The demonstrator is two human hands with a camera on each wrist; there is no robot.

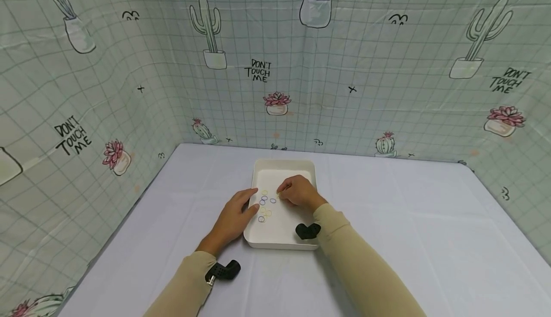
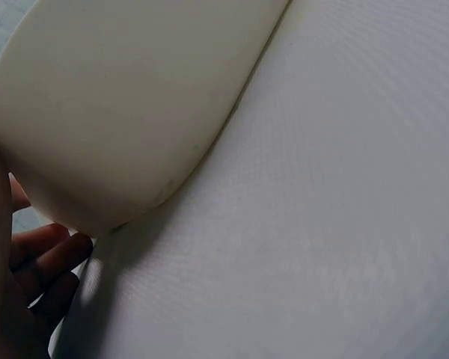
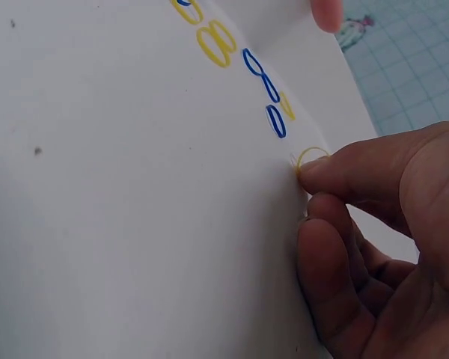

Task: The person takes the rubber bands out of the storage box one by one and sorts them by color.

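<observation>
A yellow band (image 3: 311,157) lies on the tray (image 1: 297,166) floor, near the far middle, with the right hand (image 1: 298,191) curled over it; thumb and forefinger tips (image 3: 325,173) pinch its near edge, though whether it is lifted clear cannot be told from the wrist view. Other bands (image 1: 264,207), yellow and blue, lie scattered just to the left, some touching. The left hand (image 1: 234,216) rests flat on the tray's left rim, fingers straight, holding nothing. Judgement: the grip should close on the single band only, lift straight up, and stay clear of neighbouring bands; the left hand should brace the tray on the desk (image 1: 409,221).
</observation>
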